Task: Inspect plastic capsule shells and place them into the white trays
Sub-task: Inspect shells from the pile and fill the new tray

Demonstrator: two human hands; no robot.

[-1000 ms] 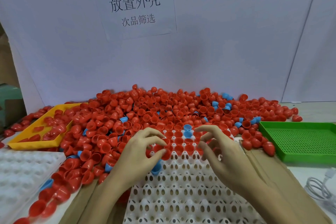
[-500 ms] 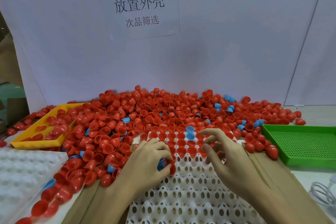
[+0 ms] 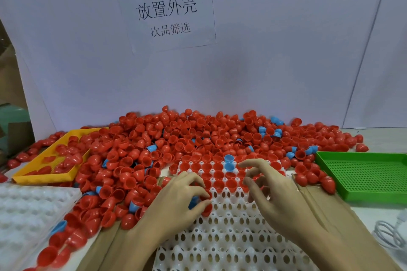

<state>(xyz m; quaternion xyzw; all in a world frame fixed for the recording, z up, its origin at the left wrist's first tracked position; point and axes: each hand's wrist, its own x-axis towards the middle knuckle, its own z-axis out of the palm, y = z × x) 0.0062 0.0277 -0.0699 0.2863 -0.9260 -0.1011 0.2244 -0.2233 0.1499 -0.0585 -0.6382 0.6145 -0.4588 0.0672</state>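
Our left hand (image 3: 182,200) pinches a red shell (image 3: 207,207) and cups a blue shell (image 3: 193,201) over the white tray (image 3: 220,237). Our right hand (image 3: 275,196) hovers beside it, fingers spread, holding nothing. Beyond both hands lies the shell pile (image 3: 198,136); filled tray rows sit under the fingertips.

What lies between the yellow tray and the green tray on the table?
In the head view, the pile of red and blue capsule shells spans from the yellow tray to the green tray, with the white tray's filled far rows among them.
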